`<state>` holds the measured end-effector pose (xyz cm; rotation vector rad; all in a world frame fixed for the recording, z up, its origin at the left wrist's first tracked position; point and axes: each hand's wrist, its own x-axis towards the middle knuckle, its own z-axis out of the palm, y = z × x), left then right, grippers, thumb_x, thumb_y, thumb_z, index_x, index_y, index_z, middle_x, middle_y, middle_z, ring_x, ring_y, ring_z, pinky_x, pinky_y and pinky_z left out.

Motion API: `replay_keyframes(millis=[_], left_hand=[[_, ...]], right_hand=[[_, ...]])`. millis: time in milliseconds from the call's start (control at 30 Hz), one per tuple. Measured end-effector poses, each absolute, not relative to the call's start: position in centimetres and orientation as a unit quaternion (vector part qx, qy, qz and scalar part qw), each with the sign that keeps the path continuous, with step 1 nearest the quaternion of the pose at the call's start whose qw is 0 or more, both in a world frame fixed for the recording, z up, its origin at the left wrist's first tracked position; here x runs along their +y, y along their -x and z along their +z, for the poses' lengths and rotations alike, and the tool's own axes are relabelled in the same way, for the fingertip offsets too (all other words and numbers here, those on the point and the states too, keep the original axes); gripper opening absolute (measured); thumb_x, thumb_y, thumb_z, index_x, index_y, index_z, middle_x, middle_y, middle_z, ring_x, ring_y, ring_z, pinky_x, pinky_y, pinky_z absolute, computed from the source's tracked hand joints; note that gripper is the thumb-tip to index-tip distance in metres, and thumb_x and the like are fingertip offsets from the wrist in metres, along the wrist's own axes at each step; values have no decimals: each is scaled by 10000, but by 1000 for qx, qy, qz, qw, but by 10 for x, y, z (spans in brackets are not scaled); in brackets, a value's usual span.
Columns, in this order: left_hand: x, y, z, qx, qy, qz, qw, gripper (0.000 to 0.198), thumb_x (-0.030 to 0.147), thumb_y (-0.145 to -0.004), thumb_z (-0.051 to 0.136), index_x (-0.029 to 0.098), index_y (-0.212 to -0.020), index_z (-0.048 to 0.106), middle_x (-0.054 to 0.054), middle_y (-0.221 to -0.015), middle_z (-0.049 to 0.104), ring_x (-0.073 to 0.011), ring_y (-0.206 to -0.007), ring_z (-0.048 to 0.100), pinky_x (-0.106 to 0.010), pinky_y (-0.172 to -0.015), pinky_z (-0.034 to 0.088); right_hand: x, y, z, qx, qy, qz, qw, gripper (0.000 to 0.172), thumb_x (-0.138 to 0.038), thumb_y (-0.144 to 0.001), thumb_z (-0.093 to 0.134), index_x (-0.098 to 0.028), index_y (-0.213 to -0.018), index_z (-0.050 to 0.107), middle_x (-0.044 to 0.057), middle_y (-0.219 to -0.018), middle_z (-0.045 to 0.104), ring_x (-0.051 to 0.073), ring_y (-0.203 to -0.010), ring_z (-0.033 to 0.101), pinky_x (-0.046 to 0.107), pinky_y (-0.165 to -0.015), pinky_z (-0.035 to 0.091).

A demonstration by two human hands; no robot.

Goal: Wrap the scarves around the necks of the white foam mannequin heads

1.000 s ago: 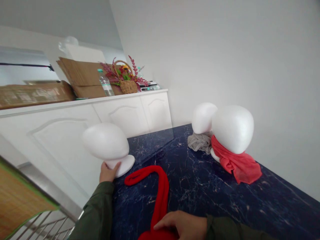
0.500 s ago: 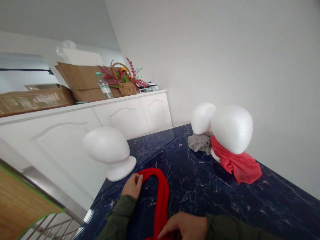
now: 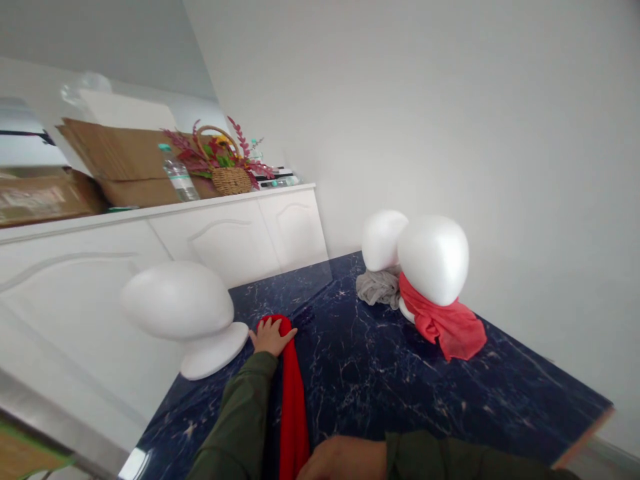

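Note:
A bright red scarf (image 3: 293,400) lies stretched along the dark blue marble table (image 3: 390,380). My left hand (image 3: 271,337) rests flat on the scarf's far end with its fingers spread, just right of a bare white foam head (image 3: 183,310). My right hand (image 3: 345,459) sits at the bottom edge on the scarf's near end; its fingers are mostly out of view. Two more foam heads stand at the far side: one (image 3: 434,260) wears a coral scarf (image 3: 443,323), the other (image 3: 381,240) a grey scarf (image 3: 377,288).
White cabinets (image 3: 240,230) line the wall on the left, carrying cardboard boxes (image 3: 117,160), a water bottle (image 3: 177,175) and a wicker basket of flowers (image 3: 225,170). The table's right corner (image 3: 607,408) shows bare wood edge.
My left hand went from the bare foam head's base to the red scarf, pushed its far end outward and flattened it. The scarf's curved loop is now straight. The view shifted right.

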<state>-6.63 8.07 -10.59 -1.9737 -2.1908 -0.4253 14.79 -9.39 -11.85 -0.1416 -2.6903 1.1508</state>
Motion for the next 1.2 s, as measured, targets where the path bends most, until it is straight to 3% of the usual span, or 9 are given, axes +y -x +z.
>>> replay_keyframes(millis=[167,267,400,533,700,800,867,1033,1200], left_hand=[[50,49,-78,-693,651,-221,215,537,465,-769,395,99,-1150,499,-164,-1188,488,-274,-1097,433,-409,-953,287],[18,21,-80,-690,688,-168,152,587,551,-765,330,136,-1132,525,-151,-1180,506,-301,-1099,437,-441,-928,306],[-5,-7,-111,-726,684,-56,40,774,686,-683,314,171,-1251,424,-162,-1342,345,-414,-1218,259,-549,-929,244],[9,9,-123,-705,707,-49,21,738,637,-742,263,159,-1298,347,-143,-1389,263,-337,-1262,228,-473,-989,223],[22,32,-109,-723,686,-69,40,631,545,-795,279,153,-1281,365,-149,-1379,283,-305,-1236,302,-471,-970,269],[11,32,-101,-679,717,-121,106,522,455,-819,312,171,-1245,413,-118,-1352,347,-277,-1232,310,-488,-1001,217],[0,31,-96,-613,755,-173,154,461,392,-824,337,161,-1206,454,-115,-1293,430,-245,-1198,366,-465,-1019,213],[-24,15,-89,-458,846,-220,164,359,315,-820,369,154,-1087,547,-114,-1148,555,-206,-1086,484,-408,-993,312],[-38,-10,-89,-374,894,-197,151,333,302,-822,377,161,-1062,561,-106,-1118,574,-199,-1059,505,-410,-977,339]], right_hand=[[-92,-151,-114,-942,75,281,167,450,-238,-756,549,-85,-1174,481,131,-1242,464,169,-1160,412,216,-971,282],[-94,-154,-112,-948,81,243,192,487,-387,-742,562,-122,-1147,510,116,-1228,481,170,-1145,424,241,-984,272],[-100,-157,-109,-942,65,239,227,482,-430,-746,545,-134,-1126,530,100,-1166,534,166,-1103,457,250,-966,295],[-106,-162,-101,-913,110,254,299,430,-399,-761,535,-144,-1107,542,91,-1122,560,157,-1047,490,259,-918,346],[-94,-196,-81,-815,239,149,506,247,-270,-796,469,-186,-1012,553,63,-988,586,160,-961,511,309,-863,389],[-72,-247,-75,-625,386,-29,678,205,-267,-813,389,-175,-944,517,78,-905,545,192,-911,502,367,-829,391],[-54,-290,-76,-455,488,-112,736,278,-304,-822,331,-148,-1009,466,111,-962,495,206,-928,485,373,-819,391],[-11,-385,-96,-311,665,-70,675,479,-345,-830,226,-66,-1196,357,170,-1180,401,237,-1118,371,390,-943,280],[11,-417,-115,-383,722,87,569,515,-448,-792,274,-78,-1042,532,176,-1066,542,269,-1034,463,379,-879,338]])
